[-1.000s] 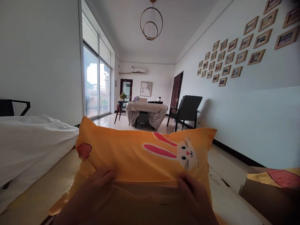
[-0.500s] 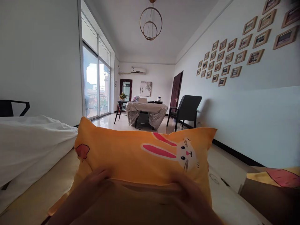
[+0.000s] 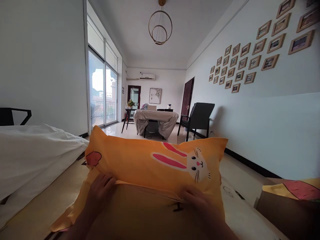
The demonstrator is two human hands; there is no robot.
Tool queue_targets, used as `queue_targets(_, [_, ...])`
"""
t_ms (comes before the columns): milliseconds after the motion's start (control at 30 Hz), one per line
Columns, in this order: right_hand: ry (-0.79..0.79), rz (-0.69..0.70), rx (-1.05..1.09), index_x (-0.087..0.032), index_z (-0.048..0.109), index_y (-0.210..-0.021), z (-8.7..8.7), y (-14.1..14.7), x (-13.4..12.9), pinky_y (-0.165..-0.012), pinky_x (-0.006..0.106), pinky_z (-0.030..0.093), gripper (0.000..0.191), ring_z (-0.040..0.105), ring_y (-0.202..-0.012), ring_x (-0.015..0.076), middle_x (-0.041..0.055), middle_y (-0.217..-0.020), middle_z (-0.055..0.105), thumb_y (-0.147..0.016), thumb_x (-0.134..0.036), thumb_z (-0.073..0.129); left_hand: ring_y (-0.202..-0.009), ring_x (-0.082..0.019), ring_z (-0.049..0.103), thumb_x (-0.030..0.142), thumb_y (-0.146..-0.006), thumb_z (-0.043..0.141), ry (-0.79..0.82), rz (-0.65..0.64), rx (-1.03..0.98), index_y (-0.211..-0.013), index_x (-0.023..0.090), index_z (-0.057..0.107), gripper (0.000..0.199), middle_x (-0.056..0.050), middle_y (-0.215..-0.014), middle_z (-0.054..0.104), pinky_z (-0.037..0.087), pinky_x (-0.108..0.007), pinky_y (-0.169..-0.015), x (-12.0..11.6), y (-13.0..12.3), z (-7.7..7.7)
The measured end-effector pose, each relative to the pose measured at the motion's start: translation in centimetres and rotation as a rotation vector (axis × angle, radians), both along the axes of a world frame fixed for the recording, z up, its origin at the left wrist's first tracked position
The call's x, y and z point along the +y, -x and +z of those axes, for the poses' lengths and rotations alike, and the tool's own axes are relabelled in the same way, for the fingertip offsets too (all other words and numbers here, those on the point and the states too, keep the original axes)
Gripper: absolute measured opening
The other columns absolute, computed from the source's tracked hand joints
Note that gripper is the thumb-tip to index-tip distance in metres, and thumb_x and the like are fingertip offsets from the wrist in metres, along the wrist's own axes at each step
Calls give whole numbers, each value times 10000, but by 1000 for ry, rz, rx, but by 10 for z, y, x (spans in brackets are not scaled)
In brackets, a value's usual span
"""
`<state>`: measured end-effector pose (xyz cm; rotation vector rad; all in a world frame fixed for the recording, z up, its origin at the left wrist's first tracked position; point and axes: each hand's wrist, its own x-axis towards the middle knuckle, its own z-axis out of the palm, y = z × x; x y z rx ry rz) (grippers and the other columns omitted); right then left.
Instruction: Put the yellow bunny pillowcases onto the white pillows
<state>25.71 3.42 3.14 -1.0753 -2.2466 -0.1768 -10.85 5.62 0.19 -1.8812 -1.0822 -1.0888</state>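
An orange pillow in a printed cover (image 3: 135, 160) lies across the lower middle, with a white rabbit face and pink ears on its right part. My left hand (image 3: 102, 186) is closed on the cover's near edge, left of centre. Further right, my right hand (image 3: 193, 196) grips the same edge, its fingers partly blurred and in shadow. Between the hands the edge forms a fold, with darker yellow fabric below it. The pillow's far corners stick up at left and right.
White cloth (image 3: 37, 156) covers something on the left. A box (image 3: 287, 213) with printed yellow and pink fabric (image 3: 300, 189) stands at the lower right. Beyond are a covered table (image 3: 156, 116), a dark chair (image 3: 200, 116) and a plant (image 3: 130, 103).
My left hand has risen slightly, lifting the cover's edge on that side. The pillow's left corner has shifted a little right, and its right corner slightly left.
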Motion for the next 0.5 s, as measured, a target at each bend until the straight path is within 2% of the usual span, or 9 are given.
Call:
queue_targets(167, [-266,11,39,-221,614,-797,-3,4,11,-649,258,451,223,578,-746,160,27,-794,631,-851,-86,444,-740,-161,620,190,-918,404,-66,87,-124,-779,185,605,244,-81,-743,675,486,-274,-689,8,2,-26])
queue_targets(300, [-465,-17,107,-218,632,-862,-9,9,25,-722,304,439,206,576,-814,184,38,-843,673,-861,-97,464,-723,-180,632,241,-910,431,-57,36,-203,-737,191,608,253,-86,-693,654,497,-291,-670,-1,4,-31])
queue_targets(400, [-534,-42,218,-217,629,-869,-16,13,31,-661,286,433,223,567,-738,163,28,-772,663,-864,-96,441,-814,-212,636,315,-922,438,171,39,-300,-805,219,635,249,-85,-747,649,512,-342,-727,-23,6,-27])
queue_targets(500, [-587,-31,385,-217,615,-890,-18,18,22,-653,301,451,185,561,-719,166,35,-747,634,-867,-124,457,-861,-216,619,430,-910,481,409,19,-312,-931,252,635,236,-68,-824,644,525,-381,-746,-56,12,-21])
